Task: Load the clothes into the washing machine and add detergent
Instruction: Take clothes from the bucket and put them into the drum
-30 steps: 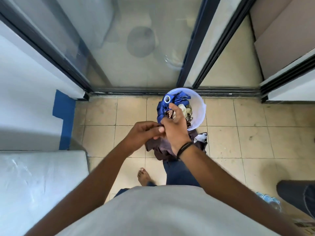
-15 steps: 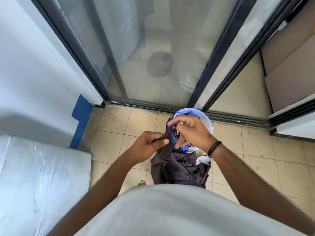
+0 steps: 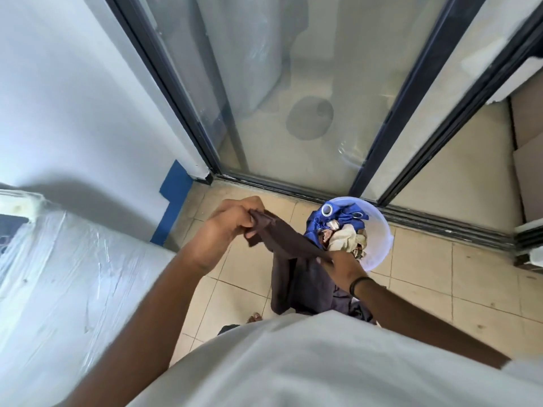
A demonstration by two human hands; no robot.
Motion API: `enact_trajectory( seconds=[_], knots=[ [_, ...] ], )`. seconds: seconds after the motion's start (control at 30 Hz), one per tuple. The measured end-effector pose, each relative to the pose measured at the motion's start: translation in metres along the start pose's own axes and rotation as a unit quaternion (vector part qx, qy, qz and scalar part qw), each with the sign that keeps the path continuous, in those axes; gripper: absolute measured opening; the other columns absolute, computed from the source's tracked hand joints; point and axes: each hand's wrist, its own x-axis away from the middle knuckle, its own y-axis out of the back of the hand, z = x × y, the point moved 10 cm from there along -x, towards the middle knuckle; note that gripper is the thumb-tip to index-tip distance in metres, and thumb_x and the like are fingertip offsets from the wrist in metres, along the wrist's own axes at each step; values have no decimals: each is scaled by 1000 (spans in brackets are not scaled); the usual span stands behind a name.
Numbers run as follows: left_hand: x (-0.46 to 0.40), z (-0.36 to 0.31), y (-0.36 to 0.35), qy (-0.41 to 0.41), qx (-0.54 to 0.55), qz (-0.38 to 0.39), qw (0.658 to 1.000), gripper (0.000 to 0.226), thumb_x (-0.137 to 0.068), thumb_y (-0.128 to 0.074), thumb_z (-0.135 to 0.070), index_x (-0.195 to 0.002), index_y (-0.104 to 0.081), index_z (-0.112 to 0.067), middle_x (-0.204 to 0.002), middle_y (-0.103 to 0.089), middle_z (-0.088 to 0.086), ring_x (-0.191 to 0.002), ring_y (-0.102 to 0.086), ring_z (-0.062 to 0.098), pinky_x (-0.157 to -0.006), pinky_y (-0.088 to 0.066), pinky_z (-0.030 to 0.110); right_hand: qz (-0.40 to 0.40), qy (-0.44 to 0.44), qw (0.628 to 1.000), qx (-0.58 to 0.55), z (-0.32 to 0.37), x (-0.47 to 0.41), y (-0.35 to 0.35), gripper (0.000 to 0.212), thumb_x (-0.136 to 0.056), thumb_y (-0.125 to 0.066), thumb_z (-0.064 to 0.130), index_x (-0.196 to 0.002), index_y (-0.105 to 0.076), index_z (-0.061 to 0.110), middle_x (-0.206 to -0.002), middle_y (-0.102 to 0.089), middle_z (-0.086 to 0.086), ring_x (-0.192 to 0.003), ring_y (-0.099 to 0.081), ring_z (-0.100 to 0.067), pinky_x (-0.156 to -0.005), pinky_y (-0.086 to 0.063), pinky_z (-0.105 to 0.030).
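We see a dark brown garment [image 3: 296,259] stretched between the two hands: the left hand [image 3: 232,227] clamps its upper end, the right hand [image 3: 342,267] grips it lower down, the rest hanging toward the tiled floor [image 3: 426,277]. Just behind the right hand stands a white bucket [image 3: 379,236] holding blue and cream clothes [image 3: 338,230]. Compared with half a second ago, the hands are now well apart rather than close together. The plastic-wrapped appliance [image 3: 58,274] at left is cut off, its lid indistinct
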Motion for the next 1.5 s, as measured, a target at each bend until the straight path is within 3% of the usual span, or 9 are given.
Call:
enact_trajectory(
  seconds=[0.17,0.23,0.4,0.57,0.73,0.97,1.13,1.27,1.5],
  knots=[
    [17,72,66,196,-285,-100,933,26,-88,-57,-28,-70,-61,-10,-69,-53,2,-68,-48,17,-68,-40,34,-39,43,998,16,17,4,44,19,-92,-54,12,-74,-57,17,-74,-61,-6,-71,-56,-29,-58,-41,-36],
    [29,101,74,261,-359,-68,894,10,-90,-69,-27,-98,-71,-23,-94,-63,0,-86,-58,17,-76,-48,30,-45,95,994,15,47,14,56,25,-89,-52,6,-67,-50,19,-67,-55,-2,-64,-51,-23,-56,-36,-35],
    [4,90,17,104,-402,-19,909,79,-69,-85,-52,-138,-47,-46,-137,-49,-13,-124,-46,12,-106,-41,36,-44,252,967,18,146,50,78,22,-88,-53,9,-71,-59,21,-65,-52,9,-63,-50,-16,-55,-36,-30],
    [-23,65,-34,19,-378,-53,924,17,-86,-74,-24,-103,-73,-21,-88,-71,-3,-88,-64,20,-79,-51,38,-53,303,947,-91,186,67,112,12,-78,-57,12,-66,-54,10,-61,-53,-1,-63,-51,-24,-59,-41,-38],
    [-22,37,-34,-35,-330,-121,935,23,-89,-71,-27,-69,-60,-30,-62,-59,-8,-58,-54,7,-55,-49,33,26,206,945,-253,116,39,111,43,-69,-62,21,-111,-65,18,-101,-65,-15,-87,-63,-24,-78,-51,-33],
    [5,-66,-53,-153,-222,-70,960,5,-88,-72,-14,-91,-75,-11,-68,-68,-8,-61,-63,5,-59,-51,26,48,66,996,36,-8,-14,23,93,-68,-68,41,-150,-25,34,-131,-49,-15,-117,-52,-38,-96,-47,-41],
    [18,-96,-34,-159,-189,-42,968,5,-88,-73,-21,-91,-75,-18,-80,-71,18,-71,-69,39,-58,-55,50,33,-10,994,100,-49,-29,17,33,-87,-57,32,-119,-60,23,-119,-62,-17,-111,-60,-39,-83,-46,-36],
    [11,-70,-8,-56,-213,-18,975,14,-84,-80,-21,-96,-74,-21,-91,-75,3,-88,-72,22,-78,-57,34,-16,-39,992,121,-53,-27,39,23,-90,-53,27,-109,-65,22,-114,-68,-12,-107,-62,-35,-83,-49,-38],
    [10,20,17,129,-328,15,936,73,-64,-94,-36,-127,-59,-44,-126,-61,-23,-116,-56,-3,-91,-50,25,-62,135,986,74,70,2,98,17,-93,-49,17,-76,-52,21,-90,-68,-11,-88,-61,-34,-71,-47,-40]
  ],
)
